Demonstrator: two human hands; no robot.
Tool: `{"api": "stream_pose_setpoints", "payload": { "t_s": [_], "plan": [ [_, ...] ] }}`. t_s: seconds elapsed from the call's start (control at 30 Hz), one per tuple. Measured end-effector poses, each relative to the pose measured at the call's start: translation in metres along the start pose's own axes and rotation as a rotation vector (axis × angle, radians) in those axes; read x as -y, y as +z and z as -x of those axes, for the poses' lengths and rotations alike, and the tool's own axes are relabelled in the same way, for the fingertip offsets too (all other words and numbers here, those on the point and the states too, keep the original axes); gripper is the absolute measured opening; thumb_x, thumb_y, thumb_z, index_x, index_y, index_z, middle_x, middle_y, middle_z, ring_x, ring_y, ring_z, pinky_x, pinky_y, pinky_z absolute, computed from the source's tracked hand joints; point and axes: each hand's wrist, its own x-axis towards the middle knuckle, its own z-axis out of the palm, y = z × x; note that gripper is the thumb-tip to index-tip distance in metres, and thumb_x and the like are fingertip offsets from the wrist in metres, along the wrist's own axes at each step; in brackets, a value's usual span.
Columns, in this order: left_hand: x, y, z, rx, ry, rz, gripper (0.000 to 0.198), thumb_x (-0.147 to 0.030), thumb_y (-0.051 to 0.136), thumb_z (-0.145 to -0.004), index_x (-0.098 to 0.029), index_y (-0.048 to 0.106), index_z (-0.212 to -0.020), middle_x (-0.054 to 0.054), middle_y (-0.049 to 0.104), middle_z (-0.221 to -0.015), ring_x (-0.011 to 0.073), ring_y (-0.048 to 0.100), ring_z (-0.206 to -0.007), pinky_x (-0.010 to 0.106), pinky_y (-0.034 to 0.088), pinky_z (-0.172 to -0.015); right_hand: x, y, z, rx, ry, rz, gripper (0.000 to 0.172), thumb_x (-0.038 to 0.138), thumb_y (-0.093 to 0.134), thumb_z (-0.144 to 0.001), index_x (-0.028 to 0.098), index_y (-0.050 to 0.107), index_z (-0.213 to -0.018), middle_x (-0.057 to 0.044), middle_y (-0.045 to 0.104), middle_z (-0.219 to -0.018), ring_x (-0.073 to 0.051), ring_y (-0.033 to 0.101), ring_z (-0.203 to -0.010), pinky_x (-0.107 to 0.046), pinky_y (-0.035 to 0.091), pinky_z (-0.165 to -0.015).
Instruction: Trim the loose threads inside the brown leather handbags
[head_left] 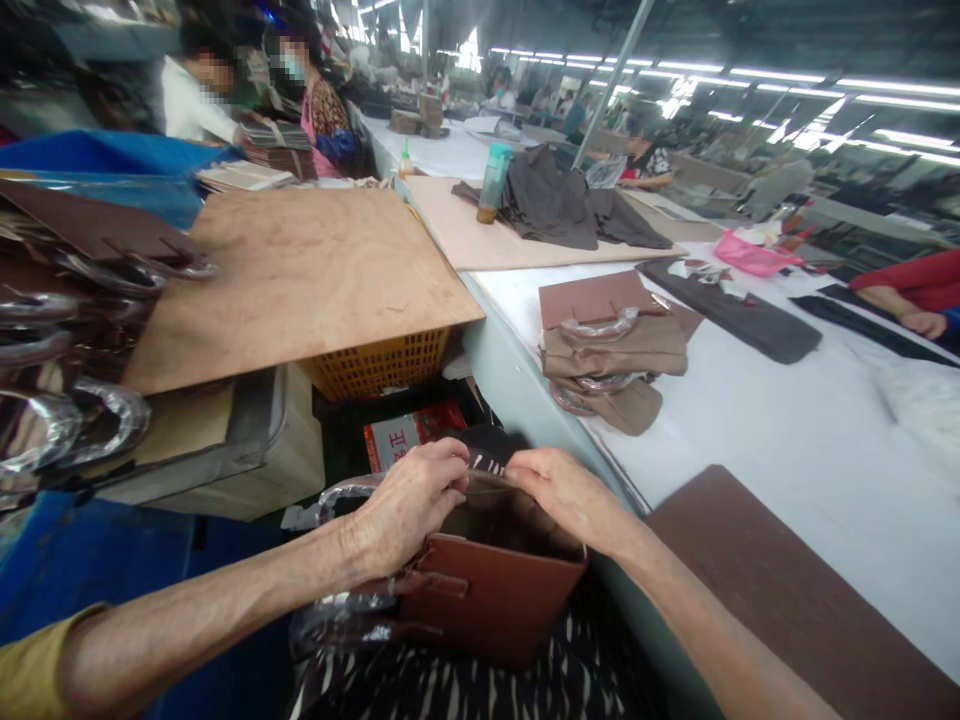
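Observation:
A brown handbag rests on my lap, its mouth turned up and its dark lining showing. Its handles, wrapped in clear plastic, stick out to the left. My left hand pinches the far rim of the bag at its left part. Close by, my right hand grips the same rim farther right, with the fingertips partly hidden behind the edge. Patterned black-and-white cloth lies beneath the bag.
A brown panel and a stack of folded bag pieces lie on the white table at right. Left stand a plywood board over a yellow crate and piled handbags. A co-worker's hand is far right.

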Motion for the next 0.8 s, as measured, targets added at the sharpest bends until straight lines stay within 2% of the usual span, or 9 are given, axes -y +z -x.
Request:
{"api": "stream_pose_setpoints", "payload": {
  "t_s": [0.1, 0.23, 0.3, 0.4, 0.6, 0.8],
  "plan": [
    [0.005, 0.000, -0.005, 0.019, -0.019, -0.006, 0.012, -0.007, 0.045, -0.074, -0.017, 0.049, -0.068, 0.000, 0.055, -0.089, 0.0120, 0.050, -0.075, 0.023, 0.038, -0.071, -0.013, 0.000, -0.002, 0.036, 0.072, -0.202, 0.033, 0.038, 0.039, -0.085, 0.016, 0.052, -0.063, 0.004, 0.041, -0.054, -0.009, 0.038, -0.053, -0.022, 0.026, -0.050],
    [0.008, -0.001, -0.009, 0.043, -0.072, -0.023, 0.007, -0.010, 0.048, -0.071, -0.017, 0.048, -0.068, -0.002, 0.052, -0.076, 0.0118, 0.047, -0.069, 0.022, 0.034, -0.063, -0.022, 0.002, 0.004, 0.128, 0.052, -0.558, 0.024, 0.035, 0.053, -0.076, 0.015, 0.062, -0.087, 0.001, 0.059, -0.073, -0.013, 0.051, -0.069, -0.022, 0.037, -0.062],
    [0.006, -0.003, -0.011, 0.057, -0.089, -0.026, 0.006, -0.014, 0.052, -0.070, -0.017, 0.047, -0.068, -0.003, 0.052, -0.075, 0.0117, 0.047, -0.069, 0.022, 0.032, -0.062, -0.024, 0.004, 0.007, 0.193, 0.040, -0.642, 0.029, 0.029, 0.059, -0.070, 0.015, 0.062, -0.094, 0.000, 0.062, -0.078, -0.015, 0.054, -0.074, -0.023, 0.039, -0.066],
    [0.004, -0.004, -0.011, 0.054, -0.117, -0.018, 0.008, -0.018, 0.055, -0.070, -0.017, 0.048, -0.069, -0.003, 0.052, -0.073, 0.0116, 0.046, -0.067, 0.022, 0.030, -0.060, -0.026, 0.007, 0.009, 0.175, 0.093, -0.598, 0.025, 0.028, 0.058, -0.069, 0.014, 0.064, -0.088, 0.000, 0.061, -0.071, -0.014, 0.053, -0.067, -0.023, 0.038, -0.062],
    [0.001, -0.001, -0.010, 0.022, -0.232, 0.013, 0.008, -0.020, 0.049, -0.077, -0.017, 0.049, -0.069, -0.004, 0.049, -0.063, 0.0109, 0.043, -0.061, 0.022, 0.029, -0.057, -0.030, 0.013, 0.006, 0.097, 0.140, -0.457, 0.020, 0.030, 0.053, -0.073, 0.014, 0.064, -0.075, 0.002, 0.057, -0.062, -0.010, 0.046, -0.057, -0.020, 0.031, -0.053],
    [0.001, 0.001, -0.012, 0.004, -0.236, 0.016, 0.005, -0.016, 0.051, -0.072, -0.018, 0.049, -0.068, -0.004, 0.050, -0.064, 0.0109, 0.044, -0.062, 0.022, 0.029, -0.057, -0.032, 0.014, 0.008, 0.124, 0.161, -0.501, 0.019, 0.029, 0.051, -0.073, 0.015, 0.064, -0.076, 0.003, 0.050, -0.054, -0.008, 0.040, -0.049, -0.020, 0.023, -0.045]
  ]
}}
